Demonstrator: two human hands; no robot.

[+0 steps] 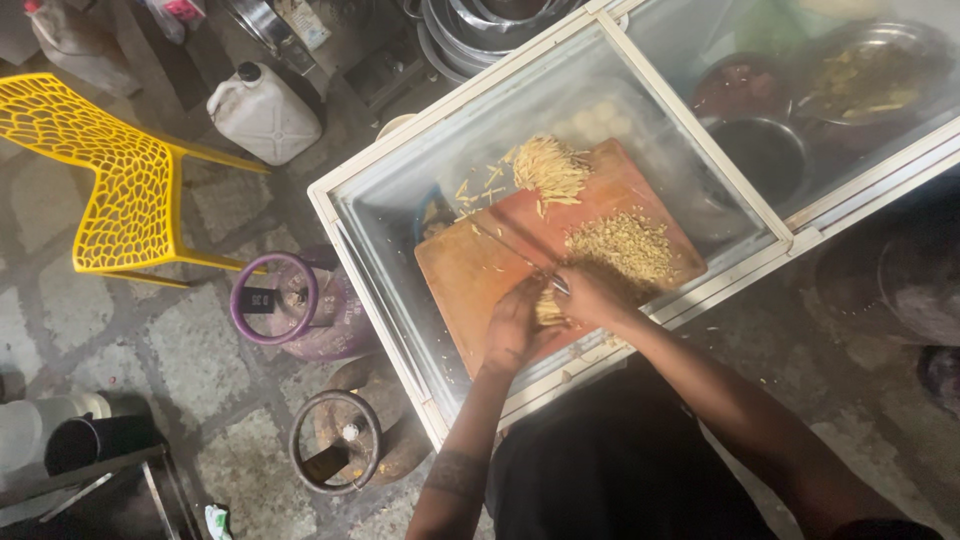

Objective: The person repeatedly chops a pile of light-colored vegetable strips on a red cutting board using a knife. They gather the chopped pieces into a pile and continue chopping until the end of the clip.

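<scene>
An orange-brown cutting board (470, 280) lies on the glass lid of a white chest freezer (400, 140). My left hand (512, 330) presses down on a small bundle of pale yellow strips (548, 310) at the board's near edge. My right hand (592, 295) is closed on a knife (520, 245), whose dark blade runs up and left across the board. A heap of finely chopped yellow pieces (620, 245) sits just beyond my right hand. A pile of uncut strips (548, 168) lies at the board's far end, with loose strips scattered on the glass beside it.
Under the freezer's right-hand glass are metal bowls (765, 150) with food. On the stone floor to the left stand a yellow plastic chair (110, 170), a white jerrycan (262, 112), a purple gas cylinder (290, 305) and a second cylinder (340, 440). Stacked metal plates (480, 25) are at the top.
</scene>
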